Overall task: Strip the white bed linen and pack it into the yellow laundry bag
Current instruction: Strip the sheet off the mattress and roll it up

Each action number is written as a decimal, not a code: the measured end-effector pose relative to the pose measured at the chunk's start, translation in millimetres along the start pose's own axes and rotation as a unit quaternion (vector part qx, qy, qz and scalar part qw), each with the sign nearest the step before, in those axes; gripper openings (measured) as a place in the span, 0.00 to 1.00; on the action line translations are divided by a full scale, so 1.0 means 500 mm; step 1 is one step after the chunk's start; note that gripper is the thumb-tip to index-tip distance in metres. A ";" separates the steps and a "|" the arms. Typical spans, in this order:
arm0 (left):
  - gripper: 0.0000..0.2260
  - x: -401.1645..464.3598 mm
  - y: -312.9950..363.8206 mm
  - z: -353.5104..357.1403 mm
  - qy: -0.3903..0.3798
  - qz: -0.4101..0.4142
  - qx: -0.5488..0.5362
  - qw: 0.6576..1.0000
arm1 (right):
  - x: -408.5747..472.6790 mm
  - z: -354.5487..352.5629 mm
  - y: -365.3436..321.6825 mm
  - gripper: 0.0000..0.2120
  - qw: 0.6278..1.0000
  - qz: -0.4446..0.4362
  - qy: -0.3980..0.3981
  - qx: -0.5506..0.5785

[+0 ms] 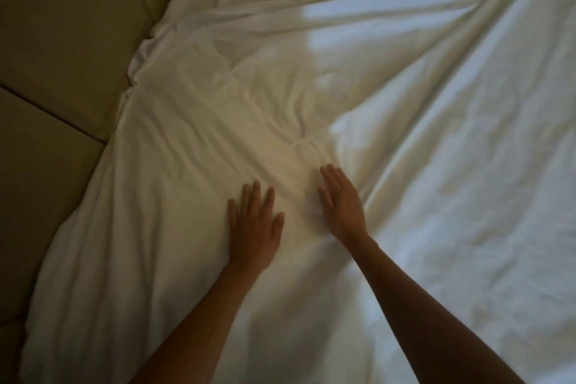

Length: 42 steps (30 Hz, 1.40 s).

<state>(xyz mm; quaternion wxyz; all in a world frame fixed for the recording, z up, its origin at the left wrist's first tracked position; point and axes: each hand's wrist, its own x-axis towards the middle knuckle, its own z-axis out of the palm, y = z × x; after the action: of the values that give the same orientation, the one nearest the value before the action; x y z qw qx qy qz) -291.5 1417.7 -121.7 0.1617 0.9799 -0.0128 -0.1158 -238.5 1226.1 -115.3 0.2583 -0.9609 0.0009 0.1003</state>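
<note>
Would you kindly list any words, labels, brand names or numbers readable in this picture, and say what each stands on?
None: no text shows on the white bed linen, the padded panels beside it, the left hand or the right hand, both lying flat on the linen.

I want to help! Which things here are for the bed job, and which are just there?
For the job: the white bed linen, with the left hand and right hand resting flat on it. The yellow bag isn't in view.

Just there: the padded beige headboard.
</note>
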 end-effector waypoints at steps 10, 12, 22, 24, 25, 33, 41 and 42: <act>0.27 -0.112 0.306 0.086 -0.016 0.057 -0.042 0.997 | -0.294 -0.157 0.288 0.27 0.989 0.133 0.062 -0.012; 0.29 -0.150 0.381 0.118 -0.047 0.067 -0.036 0.996 | -0.367 -0.178 0.376 0.30 0.984 0.172 0.029 -0.039; 0.40 -0.299 0.649 0.292 -0.157 0.089 0.089 0.980 | -0.672 -0.249 0.706 0.29 0.949 0.301 -0.009 -0.089; 0.40 -0.305 0.688 0.306 -0.166 0.113 0.101 0.974 | -0.702 -0.259 0.738 0.30 0.959 0.276 0.018 -0.066; 0.40 -0.312 0.711 0.309 -0.175 0.135 0.106 0.969 | -0.715 -0.264 0.748 0.30 0.962 0.266 0.040 -0.040; 0.38 -0.408 0.879 0.358 -0.210 0.290 0.056 0.932 | -0.861 -0.316 0.841 0.30 0.828 0.468 0.278 0.132; 0.33 -0.445 0.995 0.443 -0.213 0.340 0.121 0.908 | -0.961 -0.357 1.014 0.27 0.807 0.533 0.236 0.094; 0.31 -0.450 1.005 0.451 -0.212 0.343 0.126 0.906 | -0.965 -0.357 1.021 0.21 0.805 0.537 0.233 0.093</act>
<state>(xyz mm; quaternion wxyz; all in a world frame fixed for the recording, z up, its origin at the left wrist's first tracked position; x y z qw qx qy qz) -556.3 885.0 -118.3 0.0603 0.8795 -0.3970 -0.2553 -704.5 670.9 -124.1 0.2430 -0.7725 0.5867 -0.0045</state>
